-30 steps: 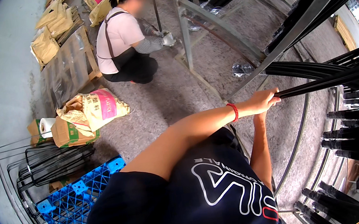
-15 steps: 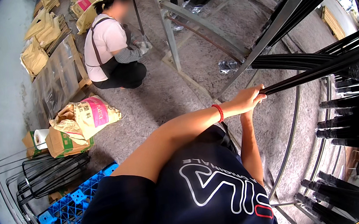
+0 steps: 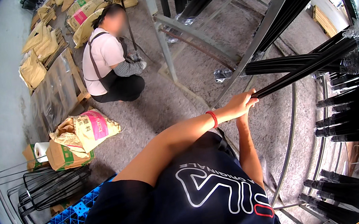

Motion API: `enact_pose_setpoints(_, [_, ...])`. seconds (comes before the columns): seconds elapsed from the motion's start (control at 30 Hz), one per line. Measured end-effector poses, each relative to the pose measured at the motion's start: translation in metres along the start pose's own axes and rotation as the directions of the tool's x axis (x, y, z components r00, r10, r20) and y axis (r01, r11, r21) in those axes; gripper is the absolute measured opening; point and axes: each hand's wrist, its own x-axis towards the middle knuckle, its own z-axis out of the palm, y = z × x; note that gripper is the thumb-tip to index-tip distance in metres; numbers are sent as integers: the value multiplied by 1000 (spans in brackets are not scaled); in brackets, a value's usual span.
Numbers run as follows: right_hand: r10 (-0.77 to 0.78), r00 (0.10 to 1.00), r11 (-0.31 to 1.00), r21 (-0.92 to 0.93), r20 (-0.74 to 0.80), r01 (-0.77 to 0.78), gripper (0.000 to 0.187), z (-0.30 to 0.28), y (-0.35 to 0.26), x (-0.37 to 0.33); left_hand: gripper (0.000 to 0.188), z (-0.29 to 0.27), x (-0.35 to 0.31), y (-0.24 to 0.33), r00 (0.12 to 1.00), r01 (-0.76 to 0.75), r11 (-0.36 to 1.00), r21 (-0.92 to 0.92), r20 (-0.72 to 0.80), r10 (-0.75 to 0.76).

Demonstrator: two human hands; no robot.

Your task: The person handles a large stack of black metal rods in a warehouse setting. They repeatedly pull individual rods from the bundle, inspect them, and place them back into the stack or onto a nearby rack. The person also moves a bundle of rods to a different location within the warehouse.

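Observation:
My left hand, with a red bead bracelet on its wrist, is closed around the near end of a bundle of long thin black strips. The bundle slants up to the right, its far end near clear plastic film. My right hand comes from below to the same end, mostly behind the left hand. Its fingers are hidden. Just beyond the held bundle, another black bundle, wrapped in clear film at its tip, lies across the metal rack.
A person squats ahead left by a thin upright rod. Printed sacks, a carton, black wire frames and a blue plastic pallet stand at left. Several wrapped black bundles jut in from the right.
The view has shifted slightly. The held bundle now slants more steeply, its far end higher in the picture. Both hands stay at its near end.

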Motion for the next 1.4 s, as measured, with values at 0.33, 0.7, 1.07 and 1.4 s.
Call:
enact_pose_setpoints(0.33, [-34, 999, 995, -93, -5, 33, 30, 12, -30, -14, 26, 0, -13, -2, 999, 38, 998, 48, 25, -39])
enact_pose_setpoints(0.7, [-31, 998, 988, -155, -49, 23, 38, 10, -24, -11, 22, 4, -8, -7, 998, -7, 1000, -8, 61, 7])
enact_pose_setpoints(1.07, [-42, 998, 985, -169, -53, 32, 46, 11, -15, -3, 33, 10, 7, -24, 996, -65, 998, -8, 52, 66])
enact_pose_setpoints(1.4, [-47, 998, 973, -227, -34, 38, 54, 14, -8, -8, 32, 4, 0, -28, 994, -76, 996, -42, 70, 79])
